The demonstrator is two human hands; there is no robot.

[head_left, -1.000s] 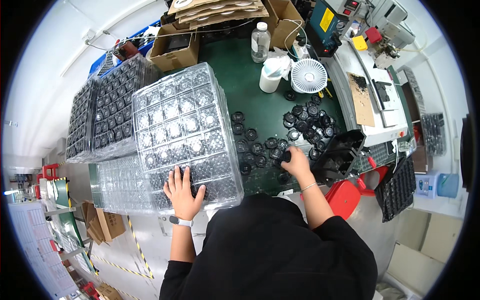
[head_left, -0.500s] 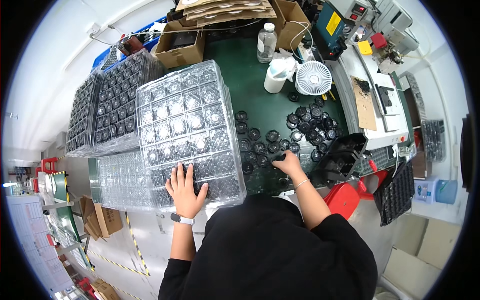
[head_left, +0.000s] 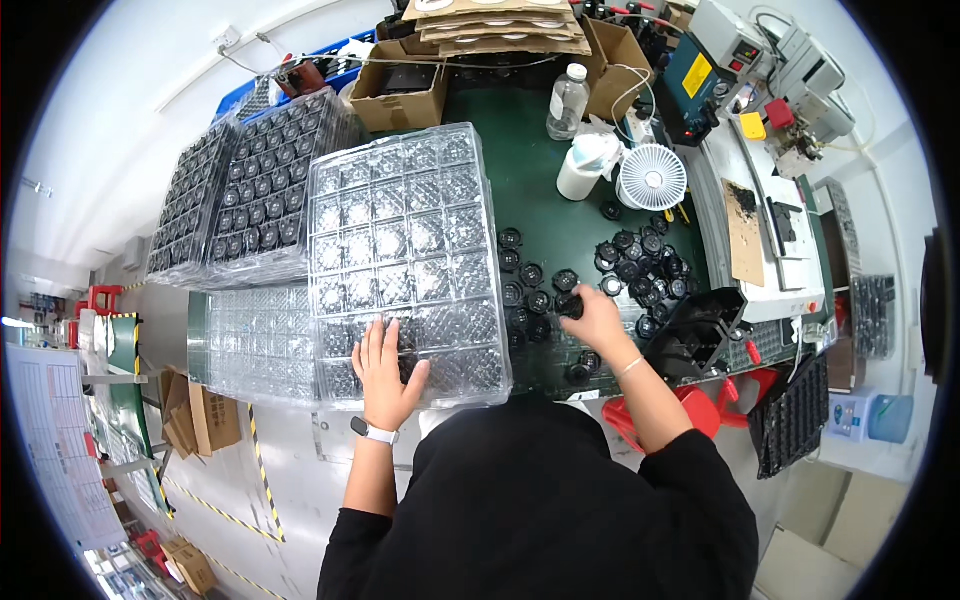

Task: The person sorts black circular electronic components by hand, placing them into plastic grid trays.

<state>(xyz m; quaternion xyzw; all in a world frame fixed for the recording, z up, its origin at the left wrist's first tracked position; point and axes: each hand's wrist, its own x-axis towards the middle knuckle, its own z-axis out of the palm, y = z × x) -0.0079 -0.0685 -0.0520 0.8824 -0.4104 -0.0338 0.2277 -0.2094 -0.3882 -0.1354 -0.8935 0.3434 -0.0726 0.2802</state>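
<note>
Head view: the left hand [head_left: 388, 385] lies spread out flat on the clear plastic tray [head_left: 425, 240], at the tray's 6 o'clock, gripping nothing. The right hand [head_left: 603, 325] pinches a round black part [head_left: 570, 306] at the tray's 3 o'clock. From the right hand, a heap of black parts [head_left: 628, 270] is at 1 o'clock, with a white fan [head_left: 653, 178] farther that way.
</note>
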